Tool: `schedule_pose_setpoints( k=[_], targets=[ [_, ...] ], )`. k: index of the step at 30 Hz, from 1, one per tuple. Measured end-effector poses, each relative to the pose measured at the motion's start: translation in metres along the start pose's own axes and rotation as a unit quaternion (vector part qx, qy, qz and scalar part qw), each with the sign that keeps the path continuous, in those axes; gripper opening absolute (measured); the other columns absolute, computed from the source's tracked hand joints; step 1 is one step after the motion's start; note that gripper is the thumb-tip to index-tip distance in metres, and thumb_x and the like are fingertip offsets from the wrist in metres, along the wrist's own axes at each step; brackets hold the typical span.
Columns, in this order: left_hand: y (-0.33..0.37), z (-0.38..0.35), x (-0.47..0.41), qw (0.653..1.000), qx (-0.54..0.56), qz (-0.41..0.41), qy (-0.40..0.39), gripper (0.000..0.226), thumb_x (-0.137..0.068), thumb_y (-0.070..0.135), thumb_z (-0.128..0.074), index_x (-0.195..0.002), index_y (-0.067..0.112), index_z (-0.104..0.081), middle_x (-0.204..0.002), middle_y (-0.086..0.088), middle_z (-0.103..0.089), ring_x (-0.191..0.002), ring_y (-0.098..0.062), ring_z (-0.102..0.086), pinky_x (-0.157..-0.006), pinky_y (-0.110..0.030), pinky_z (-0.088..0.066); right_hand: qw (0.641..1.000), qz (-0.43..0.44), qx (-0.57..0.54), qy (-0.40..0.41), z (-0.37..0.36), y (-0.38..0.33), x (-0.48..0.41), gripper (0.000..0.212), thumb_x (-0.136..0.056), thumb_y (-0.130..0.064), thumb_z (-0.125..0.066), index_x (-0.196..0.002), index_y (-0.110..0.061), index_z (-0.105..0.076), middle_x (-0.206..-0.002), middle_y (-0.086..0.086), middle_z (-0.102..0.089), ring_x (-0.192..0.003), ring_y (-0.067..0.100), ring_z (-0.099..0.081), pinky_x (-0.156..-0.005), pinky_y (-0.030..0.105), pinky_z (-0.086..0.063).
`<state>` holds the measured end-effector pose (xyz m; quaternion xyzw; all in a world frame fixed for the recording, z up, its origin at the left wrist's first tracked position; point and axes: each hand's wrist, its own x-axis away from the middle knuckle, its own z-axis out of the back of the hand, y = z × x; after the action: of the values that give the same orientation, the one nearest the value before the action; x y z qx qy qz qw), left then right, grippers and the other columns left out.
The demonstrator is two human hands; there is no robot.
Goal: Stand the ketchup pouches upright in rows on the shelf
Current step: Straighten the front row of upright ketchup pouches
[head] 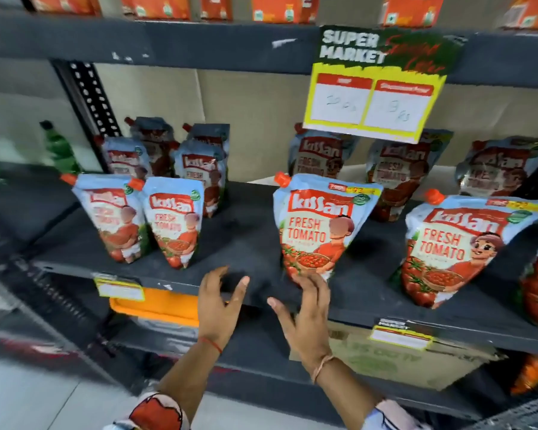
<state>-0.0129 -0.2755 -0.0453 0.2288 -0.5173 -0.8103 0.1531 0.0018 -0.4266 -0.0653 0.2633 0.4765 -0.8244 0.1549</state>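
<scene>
Several red and pale-blue ketchup pouches stand upright on a dark grey shelf (249,240). Two stand front left (112,218), (176,220), with more behind them. One stands front centre (319,228) and another front right (457,246); three more stand at the back right. My right hand (305,308) is open, its fingertips touching the bottom edge of the centre pouch. Open too, my left hand (219,302) hovers at the shelf's front edge, in the gap between the left pair and the centre pouch, holding nothing.
A yellow and black price sign (376,88) hangs from the shelf above, in front of the back pouches. Orange packs line the top shelf. A green bottle (58,147) stands left of the perforated upright. A cardboard box (401,364) and orange items sit on the shelf below.
</scene>
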Motion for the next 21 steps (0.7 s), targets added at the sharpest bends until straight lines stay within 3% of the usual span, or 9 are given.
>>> schedule_pose_setpoints(
  k=[2, 6, 11, 15, 21],
  targets=[
    [-0.010, 0.023, -0.007, 0.999, -0.005, 0.011, 0.031, 0.051, -0.074, 0.042, -0.065, -0.111, 0.008, -0.055, -0.110, -0.008, -0.058, -0.106, -0.027, -0.055, -0.091, -0.036, -0.045, 0.998, 0.015, -0.027, -0.046, -0.017, -0.016, -0.007, 0.050, -0.080, -0.055, -0.053, -0.117, -0.022, -0.042, -0.124, -0.004, -0.034, -0.120, 0.007, -0.035, -0.105, 0.024, -0.034],
    [-0.028, 0.073, -0.032, 0.996, 0.018, 0.045, 0.075, 0.048, -0.078, 0.031, -0.067, -0.119, 0.010, -0.052, -0.123, -0.015, -0.057, -0.116, -0.031, -0.052, -0.090, -0.038, -0.044, 0.982, -0.037, -0.097, -0.160, -0.053, -0.038, -0.026, 0.064, -0.075, -0.055, -0.061, -0.125, -0.022, -0.038, -0.131, 0.000, -0.042, -0.122, 0.014, -0.045, -0.103, 0.035, -0.042],
    [-0.043, 0.116, -0.072, 0.998, 0.010, 0.056, 0.004, 0.066, -0.079, 0.023, -0.067, -0.135, 0.008, -0.038, -0.143, -0.011, -0.043, -0.132, -0.026, -0.040, -0.104, -0.035, -0.036, 0.929, -0.151, -0.179, -0.288, -0.102, -0.059, -0.057, 0.097, -0.067, -0.021, -0.078, -0.142, -0.019, -0.017, -0.139, -0.013, -0.025, -0.130, 0.004, -0.029, -0.109, 0.029, -0.030],
    [-0.049, 0.126, -0.095, 0.994, -0.027, 0.014, -0.106, 0.065, -0.079, 0.019, -0.066, -0.136, 0.009, -0.037, -0.140, -0.007, -0.048, -0.129, -0.021, -0.042, -0.100, -0.027, -0.036, 0.911, -0.186, -0.206, -0.305, -0.141, -0.064, -0.074, 0.101, -0.060, -0.013, -0.083, -0.138, -0.023, -0.019, -0.137, -0.011, -0.033, -0.132, 0.012, -0.032, -0.109, 0.035, -0.033],
    [-0.061, 0.125, -0.116, 0.987, -0.010, -0.008, -0.161, 0.064, -0.079, 0.013, -0.065, -0.136, 0.014, -0.036, -0.136, -0.009, -0.052, -0.127, -0.024, -0.047, -0.106, -0.043, -0.041, 0.923, -0.231, -0.168, -0.257, -0.175, -0.072, -0.076, 0.082, -0.054, -0.011, -0.085, -0.118, -0.030, -0.037, -0.116, -0.003, -0.057, -0.115, 0.021, -0.054, -0.098, 0.044, -0.047]
  ],
)
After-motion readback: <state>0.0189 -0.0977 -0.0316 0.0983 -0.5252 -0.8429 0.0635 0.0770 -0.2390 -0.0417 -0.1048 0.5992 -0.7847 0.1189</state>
